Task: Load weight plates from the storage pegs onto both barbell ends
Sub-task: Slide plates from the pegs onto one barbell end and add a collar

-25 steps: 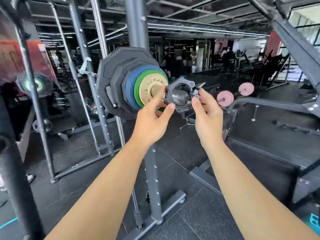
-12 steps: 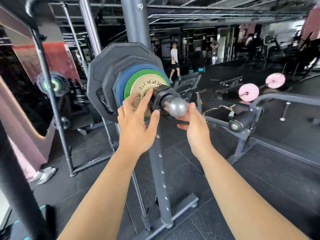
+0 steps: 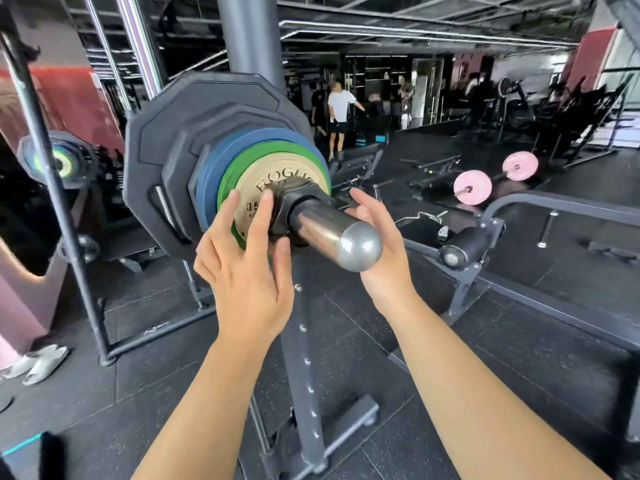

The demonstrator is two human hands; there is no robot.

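At the barbell sleeve (image 3: pixel 322 230) end, the weight plates (image 3: pixel 221 168) sit at ten o'clock. Our left hand (image 3: pixel 249 278), fingers straight, and our right hand (image 3: pixel 381 258), loosely open, touch the black collar (image 3: pixel 294 199). Next we should snap it tight.

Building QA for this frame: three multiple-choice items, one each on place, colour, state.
1. Where is the black collar? A. On the sleeve, against the tan plate. B. On the floor. C. On a storage peg.
2. Which plate sits directly behind the tan plate? A. Pink. B. Green. C. Red.
3. How do the fingers of the left hand lie? A. Fisted round the sleeve end. B. Gripping a loose plate. C. Straight, touching plate and collar.
Answers: 1 A, it rings the sleeve at the tan plate. 2 B, the green plate shows as a rim round it. 3 C, the fingers lie extended there.
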